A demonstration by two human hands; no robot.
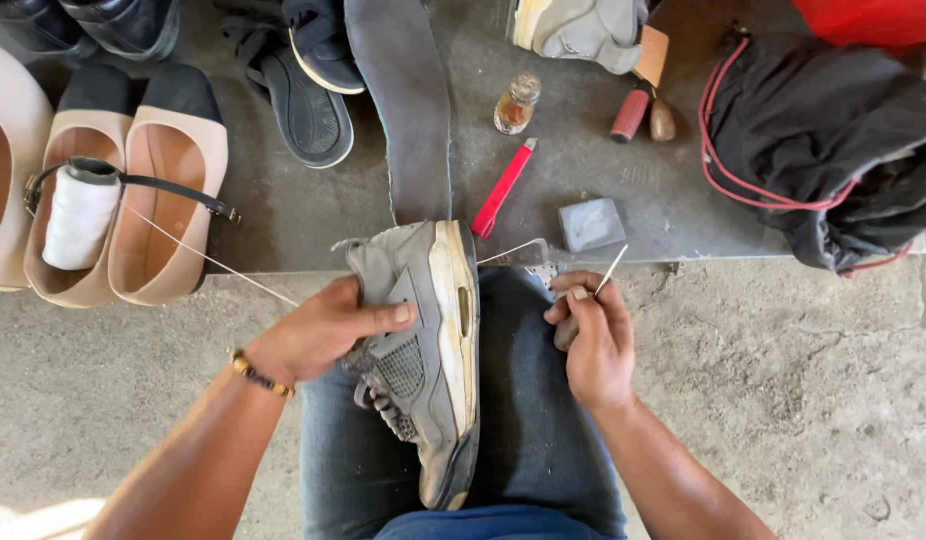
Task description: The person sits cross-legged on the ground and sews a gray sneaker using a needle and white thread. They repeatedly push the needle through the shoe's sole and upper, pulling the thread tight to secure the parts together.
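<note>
Left grip (323,330) on one sneaker (423,350)

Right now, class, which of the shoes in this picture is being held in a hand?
The grey sneaker on the person's lap: the left hand grips its upper. The beige flats and dark shoes lie untouched on the slab.

Around your workbench: spare shoes and tools.
You have beige flat pumps (168,190), a red utility knife (504,187), a small amber glass bottle (516,104), a grey rectangular block (591,224) and a black drawstring bag (833,140).
</note>
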